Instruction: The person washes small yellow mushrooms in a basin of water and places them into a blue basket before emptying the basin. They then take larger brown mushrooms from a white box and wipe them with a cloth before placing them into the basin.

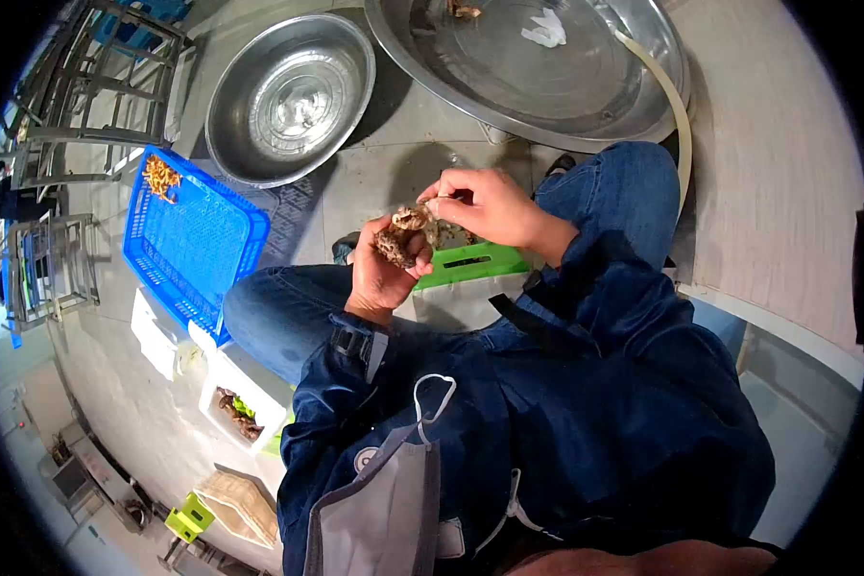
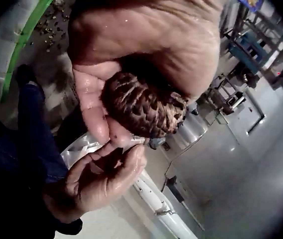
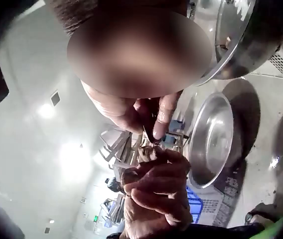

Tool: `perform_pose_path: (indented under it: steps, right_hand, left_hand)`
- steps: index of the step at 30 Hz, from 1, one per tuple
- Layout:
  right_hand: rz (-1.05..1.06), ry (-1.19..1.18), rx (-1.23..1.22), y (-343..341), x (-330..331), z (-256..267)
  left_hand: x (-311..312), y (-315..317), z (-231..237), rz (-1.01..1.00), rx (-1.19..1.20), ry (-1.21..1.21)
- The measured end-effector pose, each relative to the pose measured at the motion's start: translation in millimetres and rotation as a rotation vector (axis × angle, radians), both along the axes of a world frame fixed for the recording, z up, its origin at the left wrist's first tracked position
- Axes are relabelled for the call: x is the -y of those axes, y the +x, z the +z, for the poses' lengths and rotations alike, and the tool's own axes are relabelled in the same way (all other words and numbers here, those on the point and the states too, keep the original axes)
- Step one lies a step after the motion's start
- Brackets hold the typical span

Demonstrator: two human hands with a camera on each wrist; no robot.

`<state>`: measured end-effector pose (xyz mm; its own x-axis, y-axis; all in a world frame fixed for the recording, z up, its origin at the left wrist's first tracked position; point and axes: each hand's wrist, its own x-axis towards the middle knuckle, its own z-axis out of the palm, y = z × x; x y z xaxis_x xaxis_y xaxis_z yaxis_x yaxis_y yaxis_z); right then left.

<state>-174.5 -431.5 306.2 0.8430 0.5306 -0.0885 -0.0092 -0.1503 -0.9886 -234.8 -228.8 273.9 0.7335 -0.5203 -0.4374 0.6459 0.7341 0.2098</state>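
Note:
In the head view my left hand (image 1: 382, 274) holds a brown, scaly mushroom (image 1: 394, 245) in front of my lap. Its dark, overlapping scales fill the left wrist view, where the mushroom (image 2: 144, 107) lies in the palm with the fingers curled around it. My right hand (image 1: 494, 206) is at the mushroom's paler upper end, thumb and fingers pinched together. Between those fingers, the right wrist view shows a thin dark thing (image 3: 150, 127) pointing at the mushroom; I cannot tell its kind.
A green stool (image 1: 475, 264) stands between my knees. Beyond are a metal basin (image 1: 293, 96) and a larger metal pan (image 1: 595, 120) with a hose (image 1: 677, 106). To the left, a blue basket (image 1: 197, 235) has yellow-orange pieces (image 1: 160, 179). Nearer stands a white box (image 1: 223, 370) with brown pieces and green leaves.

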Motion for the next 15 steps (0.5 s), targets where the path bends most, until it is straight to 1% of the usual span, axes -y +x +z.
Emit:
perform_pose_path:
  steps: [2, 3, 4, 6, 7, 8, 10, 11, 12, 13, 14, 15]
  right_hand:
    - [0.015, 0.005, 0.023, -1.1, 0.4, 6.3]
    - [0.045, -0.060, 0.258, -1.7, 0.1, 7.8]
    - [0.046, -0.085, 0.334, -4.0, -1.6, 8.3]
    - [0.047, -0.132, 0.486, -8.3, -7.1, 8.0]
    - [0.011, -0.168, 0.539, -8.9, -8.4, 1.5]
    - [0.026, -0.186, 0.428, -8.0, -7.5, 4.9]
    - [0.060, -0.221, 0.206, -4.5, -2.2, 14.4]
    - [0.075, -0.183, 0.111, -0.9, -0.3, 10.5]
    - [0.058, -0.158, 0.242, -1.4, -0.4, 8.8]
    - [0.040, -0.133, 0.371, -2.2, -1.3, 8.6]
    - [0.022, -0.107, 0.499, -2.5, -2.5, 7.7]
    - [-0.028, -0.156, 0.521, -3.6, -5.7, -1.7]
  left_hand:
    - [2.3, 0.3, 1.9, 0.036, -0.023, 0.039]
    - [4.7, 0.5, 7.0, 0.062, -0.051, 0.076]
    - [6.5, 0.4, 10.0, 0.089, -0.081, 0.112]
    - [7.8, 1.1, 9.2, 0.076, -0.026, 0.163]
    - [9.1, 1.4, 8.3, 0.063, 0.011, 0.204]
    - [9.9, 1.7, 7.5, 0.048, 0.049, 0.243]
    - [10.5, 1.1, 6.5, 0.046, 0.039, 0.262]
    - [9.2, 0.8, 6.1, 0.047, 0.035, 0.272]
    - [7.5, 0.5, 4.8, 0.048, 0.033, 0.283]
    - [4.9, 2.2, -11.4, 0.052, -0.030, 0.390]
    - [10.5, 1.9, -12.9, 0.086, 0.031, 0.469]
    - [10.5, 1.4, -12.3, 0.085, 0.049, 0.472]
